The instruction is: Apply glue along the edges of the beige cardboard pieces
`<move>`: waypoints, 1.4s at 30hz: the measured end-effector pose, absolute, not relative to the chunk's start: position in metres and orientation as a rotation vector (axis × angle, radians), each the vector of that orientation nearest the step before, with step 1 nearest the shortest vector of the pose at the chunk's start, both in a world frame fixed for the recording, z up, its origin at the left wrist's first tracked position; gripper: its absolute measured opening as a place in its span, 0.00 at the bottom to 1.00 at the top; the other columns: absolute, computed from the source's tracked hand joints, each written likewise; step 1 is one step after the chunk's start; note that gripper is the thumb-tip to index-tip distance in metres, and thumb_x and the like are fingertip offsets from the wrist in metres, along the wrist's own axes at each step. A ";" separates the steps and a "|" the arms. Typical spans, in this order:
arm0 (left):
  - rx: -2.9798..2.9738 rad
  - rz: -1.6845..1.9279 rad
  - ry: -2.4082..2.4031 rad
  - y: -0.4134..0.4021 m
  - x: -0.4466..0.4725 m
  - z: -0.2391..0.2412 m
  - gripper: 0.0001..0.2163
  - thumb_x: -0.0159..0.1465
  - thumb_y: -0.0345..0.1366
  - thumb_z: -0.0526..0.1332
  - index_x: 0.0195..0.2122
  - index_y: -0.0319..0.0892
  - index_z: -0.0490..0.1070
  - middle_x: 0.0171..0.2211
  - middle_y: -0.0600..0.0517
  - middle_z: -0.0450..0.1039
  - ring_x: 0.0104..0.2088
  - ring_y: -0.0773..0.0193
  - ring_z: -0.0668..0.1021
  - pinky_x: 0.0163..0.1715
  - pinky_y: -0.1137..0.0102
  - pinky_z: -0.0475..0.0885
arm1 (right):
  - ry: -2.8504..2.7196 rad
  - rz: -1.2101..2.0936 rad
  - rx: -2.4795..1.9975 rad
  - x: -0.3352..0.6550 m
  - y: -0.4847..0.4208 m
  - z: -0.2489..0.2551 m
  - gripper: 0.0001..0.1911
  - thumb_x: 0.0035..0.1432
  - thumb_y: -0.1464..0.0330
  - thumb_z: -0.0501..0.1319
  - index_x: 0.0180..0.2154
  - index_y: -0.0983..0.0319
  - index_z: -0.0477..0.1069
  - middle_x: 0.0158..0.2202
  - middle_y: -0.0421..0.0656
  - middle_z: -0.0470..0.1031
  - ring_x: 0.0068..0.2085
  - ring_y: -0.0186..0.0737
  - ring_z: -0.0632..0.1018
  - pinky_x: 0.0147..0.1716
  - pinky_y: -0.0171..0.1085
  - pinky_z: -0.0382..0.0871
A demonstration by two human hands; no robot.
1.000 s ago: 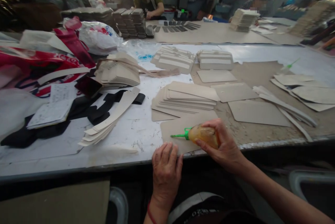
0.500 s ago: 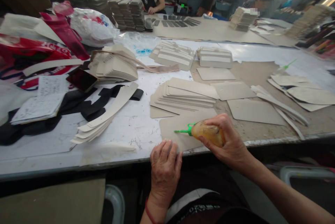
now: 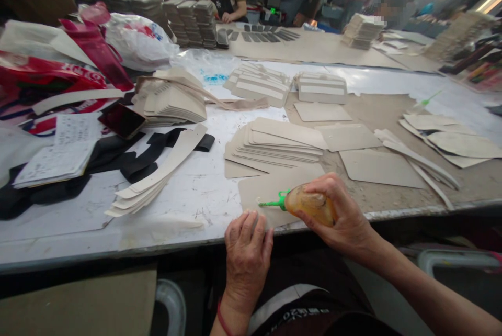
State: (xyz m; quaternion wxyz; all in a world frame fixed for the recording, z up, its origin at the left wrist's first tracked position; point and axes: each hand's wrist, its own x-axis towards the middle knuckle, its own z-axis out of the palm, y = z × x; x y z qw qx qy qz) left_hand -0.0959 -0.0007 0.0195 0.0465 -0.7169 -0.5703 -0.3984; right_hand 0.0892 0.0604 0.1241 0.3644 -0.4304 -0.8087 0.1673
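My right hand (image 3: pixel 340 215) is wrapped round an amber glue bottle (image 3: pixel 309 204) with a green nozzle. The nozzle tip touches a beige cardboard piece (image 3: pixel 270 189) lying at the table's near edge. My left hand (image 3: pixel 247 252) rests flat on the table edge, fingers together and stretched out, fingertips pressing the near corner of that same piece. Just behind it lies a fanned stack of beige pieces (image 3: pixel 274 145).
Single beige pieces (image 3: pixel 378 167) and strips (image 3: pixel 415 160) lie to the right. To the left are curved strips (image 3: pixel 164 168), black fabric (image 3: pixel 133 160), a notebook (image 3: pixel 58 155) and red bags (image 3: pixel 47 82). Other people sit at the far side, with more stacks (image 3: pixel 196 22).
The bottle's nozzle has dipped slightly and moved a little left across the piece. My left hand has stayed in place. The camera view shifted a bit.
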 end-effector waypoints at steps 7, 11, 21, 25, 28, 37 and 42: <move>-2.186 -1.204 -1.734 -0.001 -0.097 0.021 0.11 0.64 0.31 0.62 0.47 0.39 0.72 0.46 0.45 0.75 0.50 0.54 0.74 0.51 0.58 0.69 | -2.105 0.402 -1.123 0.086 0.061 0.124 0.16 0.57 0.72 0.63 0.45 0.55 0.63 0.40 0.45 0.65 0.40 0.45 0.72 0.39 0.45 0.71; -2.191 -1.185 -1.695 0.001 -0.099 0.022 0.10 0.64 0.30 0.62 0.47 0.38 0.72 0.46 0.45 0.75 0.49 0.54 0.74 0.51 0.59 0.69 | -1.943 0.346 -1.171 0.085 0.061 0.125 0.16 0.57 0.69 0.64 0.46 0.54 0.62 0.41 0.45 0.66 0.41 0.46 0.72 0.39 0.46 0.72; -2.146 -1.023 -1.615 -0.001 -0.087 0.029 0.10 0.61 0.27 0.63 0.44 0.35 0.73 0.45 0.40 0.74 0.48 0.47 0.74 0.49 0.53 0.68 | -1.529 0.328 -1.687 0.179 0.043 0.130 0.22 0.52 0.53 0.67 0.43 0.56 0.65 0.37 0.42 0.69 0.31 0.41 0.74 0.27 0.39 0.72; -2.291 -1.020 -1.510 0.003 -0.056 0.032 0.14 0.62 0.29 0.63 0.50 0.33 0.70 0.50 0.38 0.72 0.53 0.49 0.73 0.53 0.56 0.69 | -1.611 0.222 -1.710 0.191 0.036 0.121 0.21 0.54 0.54 0.66 0.43 0.57 0.65 0.38 0.42 0.70 0.33 0.41 0.75 0.32 0.40 0.73; -2.394 -0.932 -1.495 0.009 -0.037 0.029 0.21 0.63 0.33 0.62 0.56 0.32 0.66 0.58 0.36 0.68 0.60 0.47 0.69 0.56 0.55 0.68 | -1.696 0.184 -1.670 0.192 0.037 0.118 0.18 0.56 0.57 0.65 0.43 0.57 0.64 0.38 0.42 0.69 0.35 0.41 0.75 0.34 0.40 0.72; -2.423 -0.862 -1.521 0.013 -0.033 0.015 0.22 0.64 0.30 0.60 0.59 0.36 0.65 0.61 0.38 0.65 0.62 0.48 0.67 0.58 0.54 0.67 | -1.830 0.121 -1.547 0.200 0.046 0.116 0.14 0.59 0.64 0.63 0.45 0.57 0.64 0.40 0.43 0.65 0.39 0.41 0.73 0.39 0.41 0.72; -2.417 -0.893 -1.495 0.014 -0.033 0.014 0.21 0.64 0.29 0.60 0.59 0.37 0.65 0.60 0.38 0.67 0.62 0.48 0.68 0.57 0.54 0.68 | -1.824 0.115 -1.496 0.193 0.053 0.114 0.14 0.58 0.67 0.64 0.45 0.56 0.64 0.40 0.45 0.65 0.40 0.45 0.73 0.39 0.44 0.73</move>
